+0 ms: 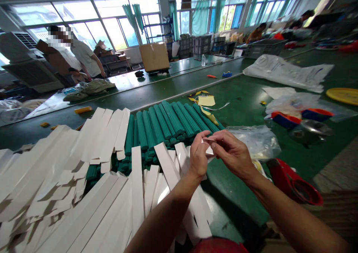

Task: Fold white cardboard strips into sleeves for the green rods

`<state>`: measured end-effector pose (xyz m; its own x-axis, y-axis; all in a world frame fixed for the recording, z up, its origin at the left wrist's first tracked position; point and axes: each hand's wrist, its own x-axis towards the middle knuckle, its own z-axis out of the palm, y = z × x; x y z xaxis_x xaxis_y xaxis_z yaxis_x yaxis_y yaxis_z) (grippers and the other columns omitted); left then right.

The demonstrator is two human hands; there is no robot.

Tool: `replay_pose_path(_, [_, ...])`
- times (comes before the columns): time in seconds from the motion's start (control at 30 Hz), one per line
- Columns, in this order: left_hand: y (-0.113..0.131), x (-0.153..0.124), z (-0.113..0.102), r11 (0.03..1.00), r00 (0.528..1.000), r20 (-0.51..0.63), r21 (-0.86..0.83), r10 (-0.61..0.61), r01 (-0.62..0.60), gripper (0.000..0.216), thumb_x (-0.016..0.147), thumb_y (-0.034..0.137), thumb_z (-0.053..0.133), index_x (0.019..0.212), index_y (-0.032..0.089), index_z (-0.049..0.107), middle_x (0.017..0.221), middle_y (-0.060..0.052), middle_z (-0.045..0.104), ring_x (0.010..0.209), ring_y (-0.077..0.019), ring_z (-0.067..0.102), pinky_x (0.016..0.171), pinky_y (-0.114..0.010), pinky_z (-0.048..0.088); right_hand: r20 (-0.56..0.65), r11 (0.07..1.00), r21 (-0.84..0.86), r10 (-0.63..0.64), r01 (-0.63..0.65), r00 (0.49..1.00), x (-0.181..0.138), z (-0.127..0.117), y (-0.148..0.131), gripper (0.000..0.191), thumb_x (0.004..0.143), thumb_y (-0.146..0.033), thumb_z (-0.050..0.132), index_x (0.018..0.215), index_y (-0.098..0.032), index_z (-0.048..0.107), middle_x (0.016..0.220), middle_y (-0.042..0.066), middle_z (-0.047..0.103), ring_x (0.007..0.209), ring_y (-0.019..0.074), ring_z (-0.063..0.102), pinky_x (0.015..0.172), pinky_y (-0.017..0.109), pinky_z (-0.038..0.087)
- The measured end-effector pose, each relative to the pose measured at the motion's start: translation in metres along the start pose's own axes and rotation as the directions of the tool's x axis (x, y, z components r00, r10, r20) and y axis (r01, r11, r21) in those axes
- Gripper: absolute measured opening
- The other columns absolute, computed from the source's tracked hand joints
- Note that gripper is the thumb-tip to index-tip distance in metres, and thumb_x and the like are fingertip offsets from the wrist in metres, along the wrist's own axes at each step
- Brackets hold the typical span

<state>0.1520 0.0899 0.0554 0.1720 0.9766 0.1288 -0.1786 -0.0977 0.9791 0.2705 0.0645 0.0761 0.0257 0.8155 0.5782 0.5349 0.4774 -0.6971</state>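
1. Head view: your left hand (199,154) and right hand (235,150) form a pinching grip on a white box (209,151), over the counter (223,186).
2. Bare counter shows between your forearms (165,212); the bag (260,138) and dispenser (281,174) bound your right, rods (165,122) and box pile (67,159) your left.
3. Your hands hide most of the box's end; your left forearm covers some pile, whose left side is cut off.

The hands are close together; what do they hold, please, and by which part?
The left hand and right hand hold a white carton by its flapped end.
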Motion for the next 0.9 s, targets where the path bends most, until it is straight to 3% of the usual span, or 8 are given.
replay_pose_path(0.1, [0.007,0.001,0.002,0.999,0.998,-0.059,0.036,-0.026,0.029,0.025,0.079,0.021,0.045,0.092,0.017,0.065,0.090,-0.005,0.067,0.088,-0.0207,0.061,0.075,-0.030,0.049,-0.033,0.997,-0.013,-0.077,0.077,0.996,0.000,0.003,0.000,0.013,0.087,-0.017,0.058,0.088,-0.022,0.070,0.086,0.004,0.063,0.080,0.0157,0.060,0.070,0.029,0.049])
replay_pose_path(0.17, [0.007,-0.001,0.003,0.999,0.995,-0.098,0.038,-0.009,0.013,0.023,0.080,0.022,0.044,0.090,0.017,0.064,0.085,-0.005,0.065,0.082,-0.0197,0.060,0.070,-0.029,0.048,-0.026,0.993,-0.031,-0.111,0.110,0.993,-0.001,0.003,0.001,0.015,0.087,-0.018,0.057,0.089,-0.023,0.071,0.087,0.004,0.064,0.081,0.0160,0.061,0.070,0.029,0.050])
replay_pose_path(0.33, [-0.017,-0.009,-0.001,0.988,0.984,-0.151,-0.108,0.093,-0.110,0.050,0.096,0.052,0.030,0.122,0.016,0.053,0.096,-0.007,0.062,0.084,-0.0189,0.060,0.075,-0.031,0.049,0.082,0.987,-0.018,-0.156,0.158,0.984,0.004,-0.005,0.001,0.018,0.092,-0.026,0.057,0.099,-0.023,0.073,0.089,0.006,0.066,0.085,0.0175,0.063,0.071,0.029,0.052])
replay_pose_path(0.43, [-0.034,-0.010,-0.007,0.961,0.963,-0.065,-0.081,0.261,-0.266,0.081,0.081,0.074,0.051,0.137,0.018,0.035,0.101,-0.006,0.058,0.084,-0.0186,0.059,0.076,-0.031,0.050,0.231,0.991,0.023,-0.135,0.133,0.964,0.013,-0.017,0.002,0.021,0.094,-0.030,0.055,0.100,-0.023,0.074,0.091,0.006,0.066,0.082,0.0162,0.064,0.069,0.027,0.052])
replay_pose_path(0.5, [-0.040,-0.010,-0.009,0.946,0.945,-0.041,0.004,0.324,-0.324,0.099,0.066,0.065,0.076,0.139,0.020,0.028,0.101,-0.005,0.056,0.085,-0.0185,0.060,0.076,-0.031,0.051,0.383,0.989,0.066,-0.145,0.130,0.912,0.023,-0.025,0.003,0.021,0.094,-0.032,0.056,0.099,-0.022,0.074,0.092,0.006,0.066,0.082,0.0150,0.063,0.071,0.026,0.052])
replay_pose_path(0.57, [-0.040,-0.010,-0.008,0.944,0.945,-0.055,0.092,0.324,-0.318,0.104,0.060,0.047,0.086,0.140,0.022,0.024,0.100,-0.004,0.056,0.086,-0.0183,0.061,0.078,-0.031,0.051,0.514,0.986,0.094,-0.166,0.137,0.841,0.033,-0.032,0.003,0.023,0.096,-0.033,0.054,0.097,-0.021,0.074,0.093,0.006,0.065,0.084,0.0144,0.063,0.075,0.026,0.051])
replay_pose_path(0.7, [-0.034,-0.010,-0.002,0.925,0.945,-0.031,0.218,0.325,-0.311,0.094,0.066,0.027,0.079,0.141,0.022,0.023,0.098,-0.003,0.057,0.086,-0.0183,0.062,0.080,-0.032,0.052,0.626,0.985,0.024,-0.150,0.173,0.766,0.048,-0.037,-0.001,0.020,0.093,-0.032,0.057,0.089,-0.019,0.073,0.086,0.004,0.064,0.079,0.0131,0.060,0.072,0.025,0.046])
replay_pose_path(0.9, [-0.027,-0.012,0.002,0.907,0.945,-0.021,0.287,0.328,-0.308,0.095,0.065,0.022,0.076,0.145,0.017,0.023,0.108,-0.010,0.062,0.096,-0.0244,0.065,0.086,-0.036,0.054,0.730,0.984,-0.003,-0.121,0.181,0.673,0.063,-0.034,-0.009,0.013,0.089,-0.027,0.059,0.088,-0.019,0.070,0.081,0.001,0.061,0.072,0.0114,0.056,0.066,0.022,0.042])
